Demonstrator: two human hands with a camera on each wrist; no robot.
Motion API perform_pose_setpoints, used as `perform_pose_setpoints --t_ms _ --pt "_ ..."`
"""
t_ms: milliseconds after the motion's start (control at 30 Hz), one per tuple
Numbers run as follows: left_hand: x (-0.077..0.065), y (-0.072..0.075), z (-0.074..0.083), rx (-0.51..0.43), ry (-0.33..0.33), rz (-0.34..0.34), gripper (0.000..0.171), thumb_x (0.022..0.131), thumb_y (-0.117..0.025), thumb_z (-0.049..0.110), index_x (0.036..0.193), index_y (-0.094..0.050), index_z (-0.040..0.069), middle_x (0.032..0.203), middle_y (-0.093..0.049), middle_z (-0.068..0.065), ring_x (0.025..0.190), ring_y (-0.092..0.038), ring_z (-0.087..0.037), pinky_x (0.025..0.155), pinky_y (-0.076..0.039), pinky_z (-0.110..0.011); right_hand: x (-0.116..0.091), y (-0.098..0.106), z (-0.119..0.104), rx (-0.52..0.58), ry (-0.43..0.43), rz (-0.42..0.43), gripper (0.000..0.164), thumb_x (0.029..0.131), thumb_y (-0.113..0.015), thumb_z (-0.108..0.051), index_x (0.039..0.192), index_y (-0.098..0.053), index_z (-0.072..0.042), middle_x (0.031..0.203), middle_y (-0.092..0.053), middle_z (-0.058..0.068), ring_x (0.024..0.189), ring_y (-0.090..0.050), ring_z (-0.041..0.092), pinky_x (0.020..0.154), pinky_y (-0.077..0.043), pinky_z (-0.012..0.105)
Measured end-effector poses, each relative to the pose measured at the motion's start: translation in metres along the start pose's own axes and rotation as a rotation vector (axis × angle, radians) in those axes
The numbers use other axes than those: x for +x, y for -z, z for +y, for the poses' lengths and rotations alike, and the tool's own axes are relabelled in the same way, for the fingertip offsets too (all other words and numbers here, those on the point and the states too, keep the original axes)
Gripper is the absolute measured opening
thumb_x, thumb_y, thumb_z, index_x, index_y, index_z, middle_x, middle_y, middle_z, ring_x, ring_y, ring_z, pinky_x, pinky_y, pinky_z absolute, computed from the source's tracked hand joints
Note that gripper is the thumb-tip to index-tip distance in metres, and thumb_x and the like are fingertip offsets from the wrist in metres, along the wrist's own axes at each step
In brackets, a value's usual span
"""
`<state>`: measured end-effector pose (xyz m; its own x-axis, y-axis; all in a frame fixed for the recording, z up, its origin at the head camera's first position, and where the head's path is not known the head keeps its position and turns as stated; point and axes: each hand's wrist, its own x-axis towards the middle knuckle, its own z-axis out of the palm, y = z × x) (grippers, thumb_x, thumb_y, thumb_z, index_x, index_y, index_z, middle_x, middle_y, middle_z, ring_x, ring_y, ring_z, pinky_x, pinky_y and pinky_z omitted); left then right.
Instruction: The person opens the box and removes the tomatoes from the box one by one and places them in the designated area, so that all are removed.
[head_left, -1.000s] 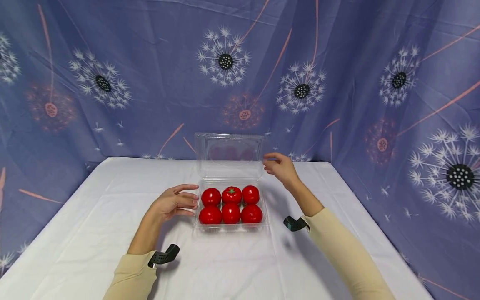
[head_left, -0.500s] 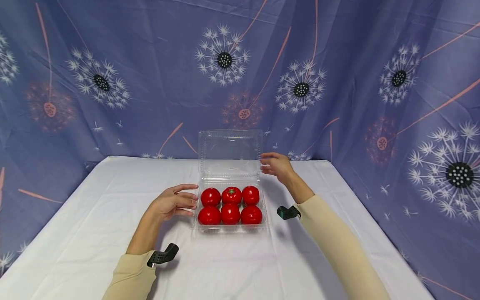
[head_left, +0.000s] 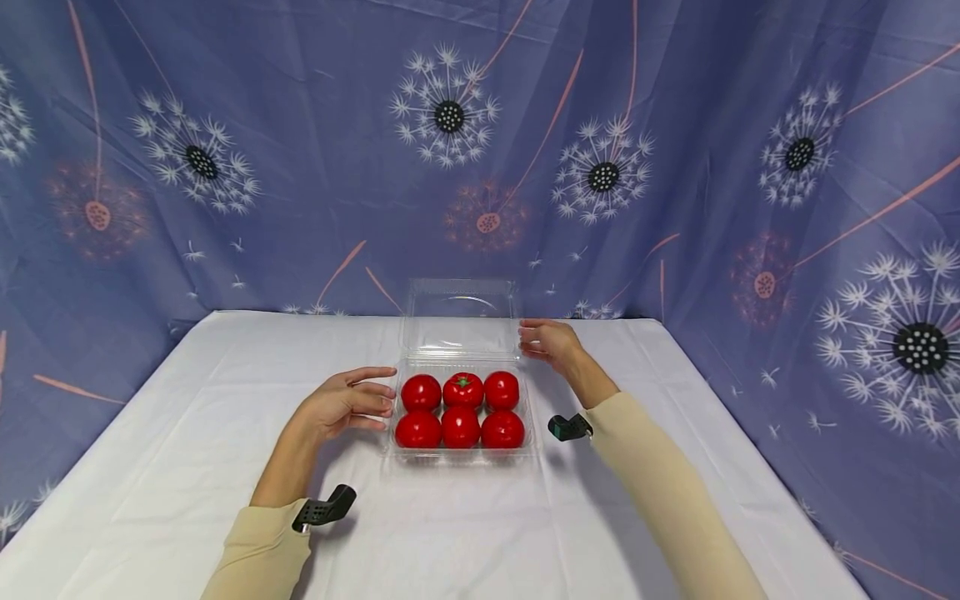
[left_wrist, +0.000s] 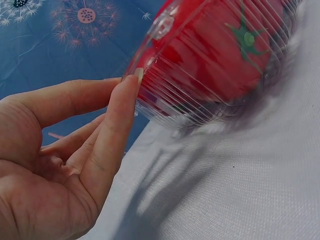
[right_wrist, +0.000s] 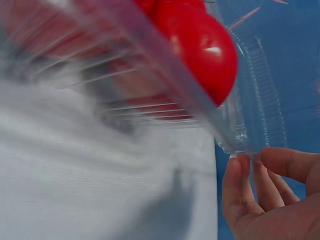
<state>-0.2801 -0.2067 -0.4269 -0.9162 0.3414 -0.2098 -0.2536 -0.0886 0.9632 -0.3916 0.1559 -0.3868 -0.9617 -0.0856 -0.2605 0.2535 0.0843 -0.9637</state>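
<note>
Several red tomatoes sit in two rows in a clear plastic clamshell box; one shows a green calyx. Its hinged lid stands up at the back, leaning away. At the left side, my left hand holds the box's rim, thumb and finger meeting at the plastic edge in the left wrist view. My right hand pinches the lid's right edge between thumb and fingertips, as the right wrist view shows at the lid. The box hides part of the left fingertips.
A white cloth covers the table. Behind and on both sides hangs a blue curtain with dandelion prints, close behind the lid. Black wrist cameras jut inward from both sleeves.
The lid has swung back from nearer upright to leaning away. My right hand has moved slightly left and, lately, a little down with it. The left hand and tomatoes stay in place.
</note>
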Motion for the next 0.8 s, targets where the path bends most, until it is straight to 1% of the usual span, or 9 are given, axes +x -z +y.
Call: perform_pose_setpoints --t_ms 33,100,167,267,333,467,533,633,800 --pt "0.0 0.0 0.0 0.001 0.0 0.0 0.073 0.09 -0.068 -0.003 0.155 -0.034 -0.002 0.107 -0.071 -0.006 0.082 -0.074 -0.015 0.072 -0.065 -0.036 0.001 0.0 0.001 0.005 -0.009 -0.006 0.051 0.099 -0.055 -0.001 0.149 -0.047 0.003 0.152 -0.047 0.025 0.086 -0.069 0.014 0.106 -0.053 0.039" --pt "0.0 0.0 0.0 0.0 0.0 0.002 0.073 0.09 -0.068 -0.003 0.155 -0.034 -0.002 0.107 -0.071 -0.006 0.082 -0.074 -0.015 0.072 -0.065 -0.036 0.003 0.001 0.004 0.011 -0.021 -0.02 0.051 0.099 -0.054 0.0 0.149 -0.046 0.003 0.152 -0.046 0.025 0.079 -0.068 0.01 0.103 -0.055 0.036" --pt "0.001 0.0 -0.001 0.002 -0.004 -0.001 0.073 0.09 -0.068 -0.003 0.155 -0.034 -0.001 0.108 -0.071 -0.006 0.083 -0.073 -0.015 0.072 -0.065 -0.036 0.005 0.002 0.006 0.019 -0.038 -0.027 0.052 0.099 -0.055 -0.001 0.15 -0.045 0.003 0.154 -0.044 0.026 0.08 -0.068 0.011 0.099 -0.057 0.034" --pt "0.001 0.001 -0.002 0.001 -0.008 -0.005 0.072 0.09 -0.068 -0.003 0.155 -0.035 -0.001 0.108 -0.07 -0.006 0.083 -0.073 -0.015 0.073 -0.065 -0.037 0.008 0.003 0.01 0.016 -0.071 -0.033 0.053 0.1 -0.056 -0.003 0.151 -0.045 0.001 0.154 -0.046 0.022 0.089 -0.069 0.015 0.091 -0.06 0.028" --pt "0.001 0.001 -0.002 0.0 -0.01 -0.007 0.072 0.09 -0.068 -0.003 0.155 -0.035 -0.001 0.109 -0.069 -0.006 0.084 -0.073 -0.015 0.073 -0.065 -0.037 0.009 0.003 0.013 0.009 -0.09 -0.035 0.053 0.1 -0.056 -0.005 0.152 -0.044 0.0 0.154 -0.046 0.02 0.091 -0.069 0.016 0.087 -0.061 0.026" --pt "0.0 0.001 -0.001 -0.005 -0.012 -0.005 0.072 0.09 -0.067 -0.004 0.155 -0.035 -0.001 0.108 -0.07 -0.006 0.084 -0.073 -0.015 0.072 -0.065 -0.036 0.011 0.003 0.016 0.007 -0.106 -0.031 0.052 0.1 -0.056 -0.008 0.15 -0.046 0.001 0.154 -0.046 0.019 0.083 -0.069 0.012 0.086 -0.061 0.025" --pt "0.001 0.001 -0.001 -0.007 -0.013 -0.005 0.072 0.09 -0.067 -0.005 0.155 -0.035 -0.001 0.108 -0.07 -0.006 0.083 -0.074 -0.015 0.072 -0.065 -0.036 0.012 0.003 0.018 0.016 -0.117 -0.027 0.05 0.1 -0.055 -0.008 0.149 -0.047 0.002 0.154 -0.046 0.019 0.082 -0.069 0.012 0.09 -0.06 0.027" --pt "0.001 0.002 -0.001 -0.004 -0.012 -0.006 0.072 0.09 -0.067 -0.005 0.155 -0.036 -0.001 0.107 -0.07 -0.006 0.082 -0.074 -0.015 0.072 -0.065 -0.036 0.012 0.003 0.021 0.02 -0.139 -0.031 0.049 0.101 -0.054 -0.008 0.149 -0.048 0.001 0.155 -0.046 0.02 0.089 -0.069 0.016 0.094 -0.059 0.03" --pt "0.003 0.002 -0.003 -0.004 -0.005 0.001 0.073 0.088 -0.067 -0.007 0.154 -0.037 -0.001 0.107 -0.071 -0.005 0.081 -0.075 -0.016 0.07 -0.065 -0.035 0.01 0.004 0.024 0.027 -0.168 -0.046 0.05 0.102 -0.053 -0.009 0.151 -0.047 -0.003 0.156 -0.044 0.017 0.114 -0.064 0.027 0.099 -0.056 0.029"
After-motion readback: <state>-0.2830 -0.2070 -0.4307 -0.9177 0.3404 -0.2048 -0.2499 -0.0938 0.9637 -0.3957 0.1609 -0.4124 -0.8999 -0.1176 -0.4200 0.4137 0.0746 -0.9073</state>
